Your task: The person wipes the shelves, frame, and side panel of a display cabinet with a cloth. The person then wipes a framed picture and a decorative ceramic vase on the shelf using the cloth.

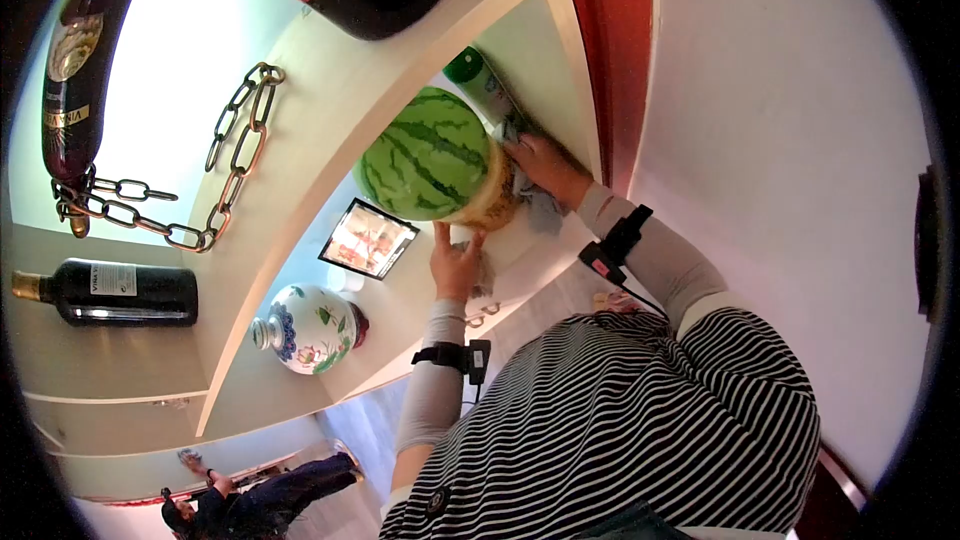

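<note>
A round green ornament with dark watermelon stripes rests on a golden base inside a shelf compartment. My left hand is at the near side of that base, its finger and thumb against the gold part. On the other side, my right hand has its fingers closed on a crumpled grey cloth, close to the base. Part of the cloth also shows beyond my fingertips. Past the ornament lies a green-capped cylinder, partly behind it and my right hand.
A framed picture and a painted porcelain vase share the shelf. Dark wine bottles and a metal chain occupy neighbouring compartments. A white wall rises at right. Another person is at lower left.
</note>
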Available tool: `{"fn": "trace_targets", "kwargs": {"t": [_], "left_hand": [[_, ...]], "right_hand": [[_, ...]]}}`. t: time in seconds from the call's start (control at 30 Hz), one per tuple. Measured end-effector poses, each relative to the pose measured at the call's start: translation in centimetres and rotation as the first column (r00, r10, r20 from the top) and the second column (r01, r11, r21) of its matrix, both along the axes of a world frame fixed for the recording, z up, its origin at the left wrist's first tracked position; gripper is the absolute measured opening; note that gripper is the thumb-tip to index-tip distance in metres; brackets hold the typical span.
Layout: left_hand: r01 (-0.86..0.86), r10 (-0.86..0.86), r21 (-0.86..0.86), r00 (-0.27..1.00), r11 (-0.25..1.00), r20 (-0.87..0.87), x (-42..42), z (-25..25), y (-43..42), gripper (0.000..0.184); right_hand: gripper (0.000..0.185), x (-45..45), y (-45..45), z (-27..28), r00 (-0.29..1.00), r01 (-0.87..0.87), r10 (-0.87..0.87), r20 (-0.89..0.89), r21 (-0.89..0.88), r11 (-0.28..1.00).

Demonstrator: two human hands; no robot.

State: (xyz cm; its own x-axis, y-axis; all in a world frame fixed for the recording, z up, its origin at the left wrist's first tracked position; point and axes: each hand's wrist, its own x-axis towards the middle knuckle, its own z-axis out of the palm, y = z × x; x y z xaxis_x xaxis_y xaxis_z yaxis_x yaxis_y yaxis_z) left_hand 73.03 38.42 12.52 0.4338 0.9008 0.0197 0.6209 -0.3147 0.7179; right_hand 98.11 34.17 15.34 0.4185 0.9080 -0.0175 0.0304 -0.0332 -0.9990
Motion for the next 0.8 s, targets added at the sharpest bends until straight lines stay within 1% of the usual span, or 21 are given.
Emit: {"fn": "trace_targets", "kwargs": {"t": [0.03,0.07,0.1,0.13,0.17,0.2,0.23,0.27,0.3,0.33,0.37,0.4,0.43,0.5,0.53,0.6,0.63,0.67,0.7,0.73,0.8], "left_hand": [[0.012,-0.012,0.044,1.0,0.999,0.005,-0.1,-0.4,0.1,0.083],[0.022,-0.023,0.087,1.0,0.996,0.01,0.1,0.2,-0.1,0.083],[0.02,-0.021,0.088,1.0,0.996,0.009,0.3,0.8,-0.4,0.083],[0.009,-0.008,0.036,1.0,0.999,-0.004,0.4,1.4,-0.7,0.083],[-0.003,0.003,-0.017,1.0,1.0,-0.018,0.7,2.2,-1.1,0.083],[-0.005,0.005,-0.017,1.0,1.0,-0.017,0.6,1.7,-0.9,0.083],[0.008,-0.009,0.036,1.0,0.999,0.007,0.5,1.3,-0.7,0.082],[0.021,-0.024,0.089,0.999,0.996,0.032,0.4,1.0,-0.5,0.082],[0.019,-0.023,0.093,0.999,0.995,0.034,0.3,0.7,-0.3,0.082],[0.015,-0.019,0.064,0.998,0.998,0.058,0.1,0.3,-0.2,0.08],[0.01,-0.013,0.034,0.997,0.999,0.081,0.1,0.1,-0.1,0.079],[0.007,-0.01,0.038,0.997,0.999,0.083,0.1,-0.1,-0.1,0.079],[-0.008,0.005,0.054,0.999,0.999,0.051,0.1,-0.2,0.0,0.08],[-0.022,0.021,0.072,1.0,0.997,0.019,0.2,0.3,0.1,0.082],[-0.02,0.019,0.06,1.0,0.998,0.015,0.3,0.5,0.0,0.082],[-0.02,0.02,0.042,1.0,0.999,0.007,0.0,0.1,-0.1,0.082],[-0.003,0.002,0.038,0.999,0.999,0.04,-0.1,-0.6,0.2,0.082],[0.016,-0.019,0.036,0.997,0.999,0.074,-0.2,-1.0,0.4,0.081],[0.014,-0.017,0.036,0.997,0.999,0.076,-0.1,-0.8,0.3,0.081],[0.006,-0.01,0.062,0.998,0.998,0.068,-0.1,-0.6,0.2,0.08],[-0.005,-0.001,0.091,0.998,0.996,0.063,0.1,0.1,-0.2,0.079]], "right_hand": [[0.048,0.1,0.2,-0.1,1.0,0.0,0.0,-0.001,0.0,1.0],[0.048,0.2,0.4,-0.4,1.0,-0.003,0.004,-0.024,0.063,0.998],[0.047,0.4,0.7,-0.6,0.999,-0.005,0.011,-0.046,0.125,0.992],[0.047,0.6,1.1,-0.8,0.999,-0.006,0.012,-0.046,0.126,0.992],[0.048,1.0,1.7,-1.5,0.998,-0.024,0.023,0.052,0.018,1.0],[0.048,1.1,2.1,-2.3,0.988,-0.032,0.045,0.148,-0.09,0.995],[0.048,1.1,2.3,-3.0,0.988,-0.033,0.046,0.149,-0.088,0.996],[0.048,1.0,2.2,-2.9,0.962,0.0,0.02,0.272,-0.073,0.997],[0.049,0.9,2.2,-2.8,0.921,0.032,-0.009,0.39,-0.053,0.998],[0.049,0.7,1.7,-2.9,0.92,0.032,-0.01,0.392,-0.049,0.998],[0.047,0.3,0.1,-0.9,0.94,0.053,-0.018,0.341,-0.093,0.994],[0.046,-0.2,-0.9,0.3,0.957,0.07,-0.027,0.289,-0.138,0.988],[0.046,-0.6,-1.0,0.1,0.956,0.068,-0.027,0.291,-0.132,0.989],[0.042,-0.9,-0.9,-0.1,0.95,0.13,-0.14,0.279,0.053,0.99],[0.042,-0.9,-0.4,-0.1,0.95,0.128,-0.138,0.28,0.054,0.99],[0.041,-1.4,0.5,0.5,0.973,0.137,-0.178,0.15,0.251,0.958],[0.041,-1.2,0.8,0.3,0.973,0.135,-0.175,0.148,0.25,0.959],[0.04,-0.7,1.1,-0.4,0.981,0.111,-0.139,0.139,0.193,0.975],[0.04,-0.4,1.2,-1.4,0.986,0.085,-0.102,0.13,0.136,0.987],[0.04,-0.3,1.1,-2.5,0.986,0.083,-0.101,0.131,0.136,0.987],[0.037,-0.3,0.5,-3.3,0.977,0.068,-0.08,0.196,0.068,0.995]]}}
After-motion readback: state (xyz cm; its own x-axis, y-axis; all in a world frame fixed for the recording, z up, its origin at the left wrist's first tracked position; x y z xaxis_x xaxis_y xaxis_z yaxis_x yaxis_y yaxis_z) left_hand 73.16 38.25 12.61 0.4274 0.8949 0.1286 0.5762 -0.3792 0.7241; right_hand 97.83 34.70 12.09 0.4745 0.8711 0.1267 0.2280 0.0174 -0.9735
